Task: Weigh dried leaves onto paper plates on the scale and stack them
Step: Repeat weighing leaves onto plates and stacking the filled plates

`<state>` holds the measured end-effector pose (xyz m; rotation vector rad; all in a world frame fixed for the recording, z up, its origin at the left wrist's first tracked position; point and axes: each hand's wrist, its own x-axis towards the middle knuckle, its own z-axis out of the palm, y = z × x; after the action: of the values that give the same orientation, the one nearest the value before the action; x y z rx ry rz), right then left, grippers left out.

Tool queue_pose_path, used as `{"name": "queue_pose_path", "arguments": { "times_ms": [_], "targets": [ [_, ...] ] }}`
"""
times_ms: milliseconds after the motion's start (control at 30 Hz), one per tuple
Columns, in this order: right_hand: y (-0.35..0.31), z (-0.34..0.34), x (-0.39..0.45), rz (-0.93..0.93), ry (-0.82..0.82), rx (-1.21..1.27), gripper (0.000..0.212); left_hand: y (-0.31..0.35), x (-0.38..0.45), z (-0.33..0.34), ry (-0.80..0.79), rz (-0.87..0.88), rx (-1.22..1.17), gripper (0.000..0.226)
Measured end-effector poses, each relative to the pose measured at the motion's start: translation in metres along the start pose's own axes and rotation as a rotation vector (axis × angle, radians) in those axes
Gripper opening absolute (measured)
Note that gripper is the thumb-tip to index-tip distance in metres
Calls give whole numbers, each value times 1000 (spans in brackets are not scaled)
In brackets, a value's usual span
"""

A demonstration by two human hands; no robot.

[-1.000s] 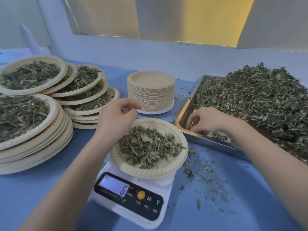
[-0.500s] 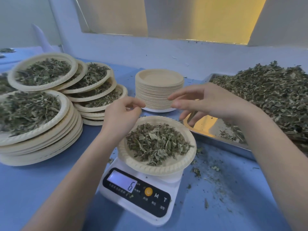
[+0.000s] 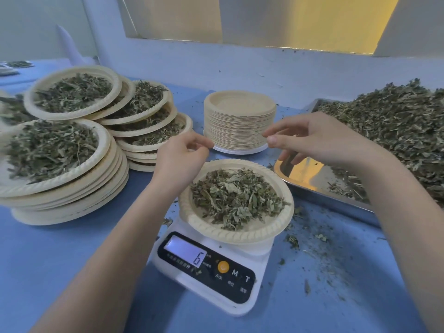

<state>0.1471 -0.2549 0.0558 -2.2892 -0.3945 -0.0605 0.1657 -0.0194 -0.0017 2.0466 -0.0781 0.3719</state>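
Observation:
A paper plate (image 3: pixel 240 236) with a small heap of dried leaves (image 3: pixel 235 195) sits on the white scale (image 3: pixel 206 265), whose display reads 6. My left hand (image 3: pixel 182 162) hovers over the plate's far left rim with fingers curled and fingertips pinched together; I see nothing between them. My right hand (image 3: pixel 312 140) hangs above the plate's far right side, fingers loosely extended, with no leaves visible in it. A stack of empty plates (image 3: pixel 240 123) stands just behind both hands.
Stacks of leaf-filled plates stand at the left: a near stack (image 3: pixel 60 188), a far stack (image 3: pixel 72 92) and a middle stack (image 3: pixel 149 133). A metal tray (image 3: pixel 319 188) with a big leaf pile (image 3: pixel 396 131) lies at the right. Leaf crumbs dot the blue table (image 3: pixel 324 260).
My right hand lifted out of the tray and moved left, over the plate on the scale. My left hand stayed by the plate's rim. The scale reading stays at 6.

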Motion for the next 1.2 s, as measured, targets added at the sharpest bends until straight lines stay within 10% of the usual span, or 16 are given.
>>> {"name": "queue_pose_path", "arguments": {
  "times_ms": [1200],
  "targets": [
    [23, -4, 4, 77, -129, -58, 15, -6, 2, 2, -45, -44, 68, 21]
  ]
}}
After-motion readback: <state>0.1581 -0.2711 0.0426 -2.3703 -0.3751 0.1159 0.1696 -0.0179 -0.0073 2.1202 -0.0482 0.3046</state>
